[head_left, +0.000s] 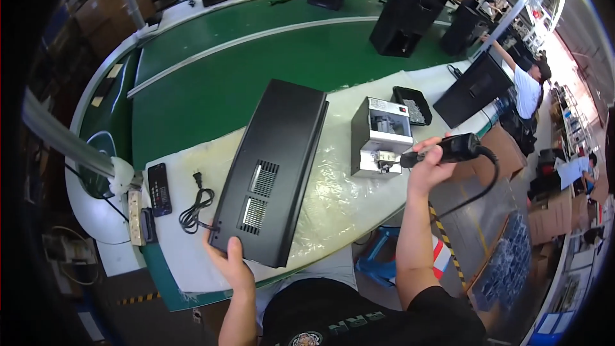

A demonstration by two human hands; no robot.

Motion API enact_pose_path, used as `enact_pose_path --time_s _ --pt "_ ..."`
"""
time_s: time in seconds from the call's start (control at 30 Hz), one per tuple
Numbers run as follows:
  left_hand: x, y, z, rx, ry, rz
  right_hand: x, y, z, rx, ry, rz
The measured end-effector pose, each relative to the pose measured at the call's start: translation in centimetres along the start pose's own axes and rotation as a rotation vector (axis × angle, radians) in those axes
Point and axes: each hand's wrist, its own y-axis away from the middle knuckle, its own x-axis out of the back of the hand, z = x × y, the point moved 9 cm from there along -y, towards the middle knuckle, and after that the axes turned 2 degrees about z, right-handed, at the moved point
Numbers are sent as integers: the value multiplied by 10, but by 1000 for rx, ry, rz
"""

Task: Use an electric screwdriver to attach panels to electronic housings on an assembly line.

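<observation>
A long black case [269, 147] with two slotted vents lies slantwise on the plastic-covered worktop [333, 205]. My left hand [232, 268] grips its near end, thumb on top and the fingers partly hidden below the edge. A black power cord [197, 208] with a plug lies beside that end. In my right hand [428, 170] is a corded electric screwdriver [460, 147], its fingers closed around the body. The screwdriver's tip points at the front of a silver-and-black screw feeder [382, 129]; I cannot tell whether they touch.
Behind the feeder sits a black tray [415, 106] of small metal pieces. A dark remote-like device [159, 189] and a power strip [136, 214] lie at the left. Beyond runs a green conveyor [256, 64] with tall black boxes [410, 18]. A co-worker [528, 86] stands at the right.
</observation>
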Motion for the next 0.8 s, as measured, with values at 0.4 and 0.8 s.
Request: enact_pose_path --time_s 0.4,0.8 --pt "-3 -11 -9 -133 91 85 -47 23 -58 -421 -442 -225" --pt "7 -15 0 -242 100 77 -227 101 -236 -245 -830 -718"
